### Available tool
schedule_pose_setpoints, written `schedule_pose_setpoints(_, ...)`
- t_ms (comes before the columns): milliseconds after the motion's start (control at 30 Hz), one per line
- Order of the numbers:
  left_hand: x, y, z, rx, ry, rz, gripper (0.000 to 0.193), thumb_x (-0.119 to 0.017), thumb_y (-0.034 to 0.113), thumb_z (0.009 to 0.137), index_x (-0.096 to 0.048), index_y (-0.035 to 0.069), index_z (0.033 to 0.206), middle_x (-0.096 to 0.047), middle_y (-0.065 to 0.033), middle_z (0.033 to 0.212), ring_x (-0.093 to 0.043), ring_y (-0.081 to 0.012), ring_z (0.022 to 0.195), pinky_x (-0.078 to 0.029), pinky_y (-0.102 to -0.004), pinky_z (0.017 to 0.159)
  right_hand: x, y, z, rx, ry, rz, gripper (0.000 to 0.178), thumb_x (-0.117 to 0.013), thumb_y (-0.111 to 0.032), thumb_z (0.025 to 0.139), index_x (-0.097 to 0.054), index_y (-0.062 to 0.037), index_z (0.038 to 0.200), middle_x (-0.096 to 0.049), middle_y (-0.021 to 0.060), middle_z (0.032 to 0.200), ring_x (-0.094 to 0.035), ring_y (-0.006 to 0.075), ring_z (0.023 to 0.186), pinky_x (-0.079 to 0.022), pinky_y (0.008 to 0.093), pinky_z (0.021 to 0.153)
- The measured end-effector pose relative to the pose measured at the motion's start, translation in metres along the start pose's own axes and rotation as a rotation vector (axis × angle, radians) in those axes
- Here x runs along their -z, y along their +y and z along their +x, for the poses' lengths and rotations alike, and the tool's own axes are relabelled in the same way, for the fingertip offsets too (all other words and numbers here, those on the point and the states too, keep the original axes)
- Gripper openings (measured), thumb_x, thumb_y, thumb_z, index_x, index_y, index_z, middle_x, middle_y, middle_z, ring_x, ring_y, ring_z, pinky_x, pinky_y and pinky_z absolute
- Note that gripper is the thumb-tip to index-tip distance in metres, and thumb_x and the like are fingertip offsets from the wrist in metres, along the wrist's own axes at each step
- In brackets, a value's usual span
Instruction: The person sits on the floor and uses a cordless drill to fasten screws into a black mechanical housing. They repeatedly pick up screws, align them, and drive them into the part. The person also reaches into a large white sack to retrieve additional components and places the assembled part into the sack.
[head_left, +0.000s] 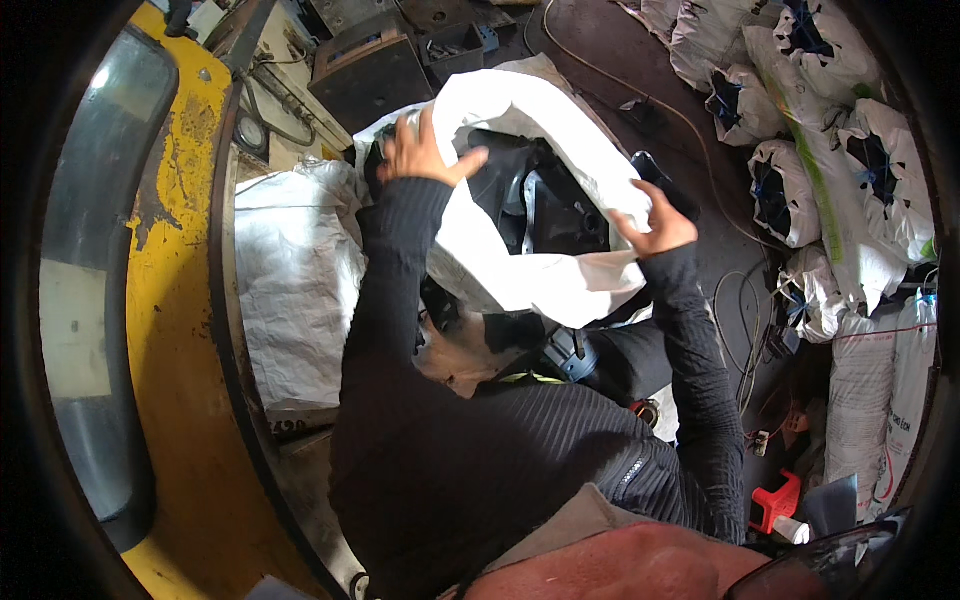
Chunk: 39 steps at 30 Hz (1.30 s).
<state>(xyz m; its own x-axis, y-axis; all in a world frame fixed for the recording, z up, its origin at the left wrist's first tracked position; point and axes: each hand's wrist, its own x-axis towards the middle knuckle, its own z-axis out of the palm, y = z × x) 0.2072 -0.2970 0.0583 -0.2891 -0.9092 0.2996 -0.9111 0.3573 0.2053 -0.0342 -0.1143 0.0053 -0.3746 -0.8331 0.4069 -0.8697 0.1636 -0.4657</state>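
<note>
- This is a workshop or small industrial work floor, rough and cluttered.
- On the left a worn yellow machine frame (175, 250) with chipped paint curves along the scene.
- At the far side sit dark metal boxes (370, 70) with small parts.
- On the right, filled white woven sacks (800, 130) are stacked in rows.
- Loose cables (640, 95) trail across a dark, stained concrete floor (720, 250).
</note>
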Motion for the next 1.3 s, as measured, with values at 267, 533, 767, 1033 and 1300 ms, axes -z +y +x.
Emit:
schedule_pose_setpoints(267, -0.116, -0.111, -0.024, 0.281, -0.124, -0.991, 0.067, -0.062, 0.02, 0.069, -0.036, 0.007, 0.129, -0.056, -0.0152, 0.109, -0.058, -0.0249, 0.095, -0.046, -0.0318, 0.082, -0.093, 0.027, 0.047, -0.114, -0.272, -0.3, 0.037, -0.055, -0.031, 0.072, -0.054, -0.0079, 0.102, -0.063, 0.0148, 0.083, -0.062, 0.0307, 0.078, -0.048, 0.0396, 0.069)
schedule_pose_setpoints(533, -0.172, 0.016, 0.066, -0.32, -0.341, -1.7, 0.012, -0.049, 0.013, 0.074, -0.052, 0.004, 0.081, -0.052, 0.0011, 0.074, -0.047, -0.011, 0.07, -0.039, -0.0262, 0.061, -0.034, 0.381, 0.105, -0.486, 0.415, 0.859, 0.018, -0.057, -0.011, 0.075, -0.063, 0.0029, 0.086, -0.063, 0.0074, 0.079, -0.059, 0.0167, 0.071, -0.046, 0.0278, 0.067)
schedule_pose_setpoints(767, -0.152, -0.083, 0.074, -0.172, -0.038, -1.608, 0.017, -0.048, 0.02, 0.079, -0.053, 0.004, 0.082, -0.05, -0.0009, 0.076, -0.046, -0.0129, 0.074, -0.037, -0.0256, 0.065, -0.019, 0.183, 0.093, -0.268, 0.173, 0.167, 0.032, -0.06, -0.023, 0.076, -0.061, -0.0065, 0.104, -0.063, 0.0069, 0.079, -0.058, 0.0123, 0.071, -0.044, 0.0256, 0.068)
schedule_pose_setpoints(1033, -0.226, -0.076, 0.053, 0.359, -0.033, -1.633, 0.03, -0.052, 0.02, 0.074, -0.05, 0.004, 0.1, -0.051, -0.0111, 0.091, -0.049, -0.0229, 0.086, -0.039, -0.0314, 0.076, -0.042, -0.008, 0.009, -0.039, -0.567, 0.251, 0.037, -0.061, -0.034, 0.077, -0.057, -0.0029, 0.098, -0.062, 0.0123, 0.079, -0.06, 0.0232, 0.07, -0.048, 0.032, 0.064)
schedule_pose_setpoints(1300, -0.155, -0.109, 0.084, 0.278, 0.012, -1.334, 0.052, -0.056, 0.019, 0.068, -0.046, 0.004, 0.117, -0.053, -0.0212, 0.106, -0.051, -0.033, 0.099, -0.04, -0.0372, 0.087, -0.022, -0.102, -0.08, 0.454, -0.539, 0.381, 0.019, -0.063, -0.016, 0.073, -0.057, -0.005, 0.088, -0.059, 0.0128, 0.066, -0.06, 0.0284, 0.063, -0.049, 0.0341, 0.06)
